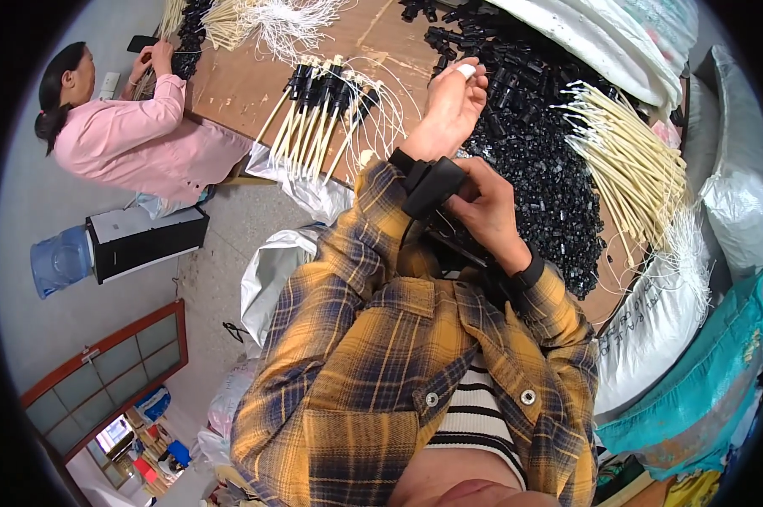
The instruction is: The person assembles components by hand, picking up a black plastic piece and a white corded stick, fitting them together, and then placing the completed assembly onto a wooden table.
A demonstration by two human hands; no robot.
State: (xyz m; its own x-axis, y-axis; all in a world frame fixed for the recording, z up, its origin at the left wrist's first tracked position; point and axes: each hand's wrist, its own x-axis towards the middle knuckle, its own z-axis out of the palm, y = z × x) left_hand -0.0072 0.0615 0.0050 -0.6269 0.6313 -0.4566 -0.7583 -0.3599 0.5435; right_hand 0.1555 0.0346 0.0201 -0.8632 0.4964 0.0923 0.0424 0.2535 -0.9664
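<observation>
My left hand [450,111] is palm up over the edge of a black heap, its fingers loosely curled and apart, with nothing in it. A white wrap [466,71] covers one fingertip. On my left wrist a strap carries a black box-shaped device [434,188]. My right hand [493,211] has its thumb and fingers closed on the side of that device, and wears a black wristband [529,269]. Many small shiny black plastic parts [550,211] lie heaped beside both hands. Left of them rests a group of cream rods with black sockets [314,110] and thin white wires.
A bundle of cream rods [626,160] lies on the right of the brown table [373,38]. Larger black parts [516,72] are piled at the back. White sacks [651,329] and a teal sack [694,406] crowd the right. Someone in pink [136,135] works at the left.
</observation>
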